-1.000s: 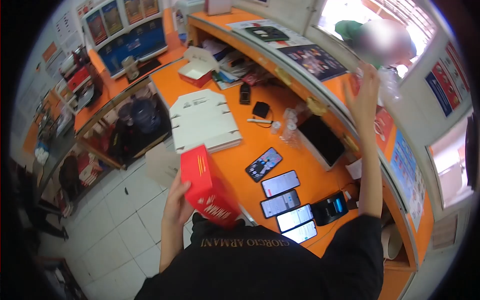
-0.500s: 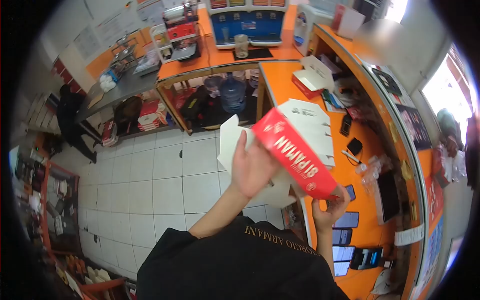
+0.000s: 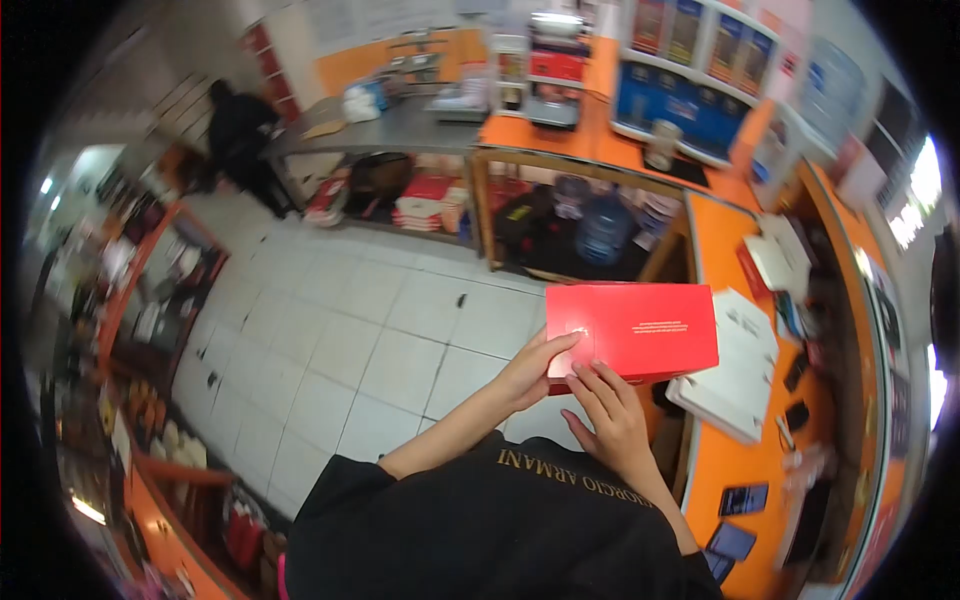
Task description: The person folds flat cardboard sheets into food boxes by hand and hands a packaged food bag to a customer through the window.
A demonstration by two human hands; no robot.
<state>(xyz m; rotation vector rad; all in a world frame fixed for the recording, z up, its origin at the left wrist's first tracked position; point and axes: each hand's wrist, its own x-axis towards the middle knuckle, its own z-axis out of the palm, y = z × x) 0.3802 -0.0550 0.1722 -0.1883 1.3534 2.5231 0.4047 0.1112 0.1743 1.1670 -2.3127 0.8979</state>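
Observation:
A red box [image 3: 640, 325] is held up in front of the body, one broad side with small print facing the camera. My left hand [image 3: 535, 370] grips its near left corner, the thumb on top and the other fingers hidden under it. My right hand [image 3: 610, 415] touches the near edge with its fingertips, the fingers somewhat spread and the thumb apart. Beyond the box's right end, a stack of flattened white boxes [image 3: 735, 375] lies on the orange counter [image 3: 705, 480].
Phones [image 3: 743, 500] lie on the counter at lower right. An open box [image 3: 775, 260] sits farther back. A blue drinks dispenser [image 3: 680, 105] and a water bottle [image 3: 605, 230] are ahead. A person in dark clothing [image 3: 240, 140] stands at far left.
The view has swung left, away from the service window. The red box has turned from its lettered side to a broad side. My right hand, earlier raised at the window, is now at the box.

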